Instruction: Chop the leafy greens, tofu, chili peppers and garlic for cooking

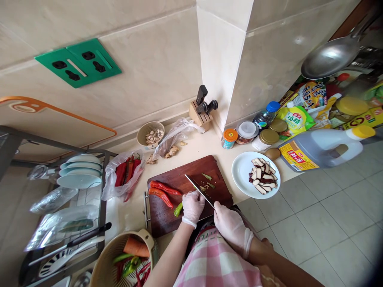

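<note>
- Step in hand, as I judge it: slicing the green pepper [178, 209]; another cut would call for the guiding fingertips tucked back from the edge.
- Taking the left hand [193, 205] as the clock's centre, with 12 towards the wall: gloved, it curls over the pepper, whose end pokes out at 9 o'clock; its fingertips are too hidden to place exactly.
- At 4, the gloved right hand [231, 227] is wrapped around the handle of the knife [200, 191], its blade just beside the left fingers.
- At 1, beyond the blade, cut green pieces [211, 185] and seeds lie on the cutting board [179, 175].
- At 10, two red peppers [161, 195] lie whole on the board.
- At 2, off the board, a white plate [239, 175] holds dark-edged slices [261, 175].
- Farthest, at 12, stands a knife block [201, 117].
</note>
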Demonstrator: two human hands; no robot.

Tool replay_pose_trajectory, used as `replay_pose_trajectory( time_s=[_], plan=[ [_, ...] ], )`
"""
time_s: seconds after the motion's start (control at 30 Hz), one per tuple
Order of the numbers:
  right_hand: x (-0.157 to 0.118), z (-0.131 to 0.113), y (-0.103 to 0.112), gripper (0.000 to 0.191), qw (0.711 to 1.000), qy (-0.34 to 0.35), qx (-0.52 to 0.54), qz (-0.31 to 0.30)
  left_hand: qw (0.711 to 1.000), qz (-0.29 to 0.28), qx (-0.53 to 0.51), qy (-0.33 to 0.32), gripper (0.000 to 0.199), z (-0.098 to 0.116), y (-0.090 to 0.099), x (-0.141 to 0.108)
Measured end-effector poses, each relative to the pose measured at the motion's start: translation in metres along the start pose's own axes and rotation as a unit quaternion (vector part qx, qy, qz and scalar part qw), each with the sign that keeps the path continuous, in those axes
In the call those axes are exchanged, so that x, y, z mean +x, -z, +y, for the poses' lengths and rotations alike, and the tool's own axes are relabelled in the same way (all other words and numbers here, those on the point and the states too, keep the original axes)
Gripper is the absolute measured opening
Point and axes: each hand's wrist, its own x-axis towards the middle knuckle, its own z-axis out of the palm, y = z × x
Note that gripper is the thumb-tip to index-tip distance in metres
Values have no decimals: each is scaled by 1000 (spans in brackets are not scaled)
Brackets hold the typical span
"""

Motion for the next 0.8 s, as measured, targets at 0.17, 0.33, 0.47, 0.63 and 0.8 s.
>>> replay_pose_trajectory(
  time_s=[0.17,0.33,0.47,0.63,0.8],
  plan=[
    [21,-15,3,24,1000,-17,21,7,1000,-8,1,-11,24,1,6,-4],
    [23,-3,9,22,998,25,56,30,1000,23,-11,-5,22,-17,26,-9],
    [12,23,15,25,989,53,122,60,1000,7,-13,25,25,-30,41,-2],
    [-4,60,12,31,953,-43,298,-36,997,-19,79,-7,24,-14,58,27],
    [-18,106,-5,20,909,-59,398,-110,994,-54,96,-20,25,0,62,36]
  ],
)
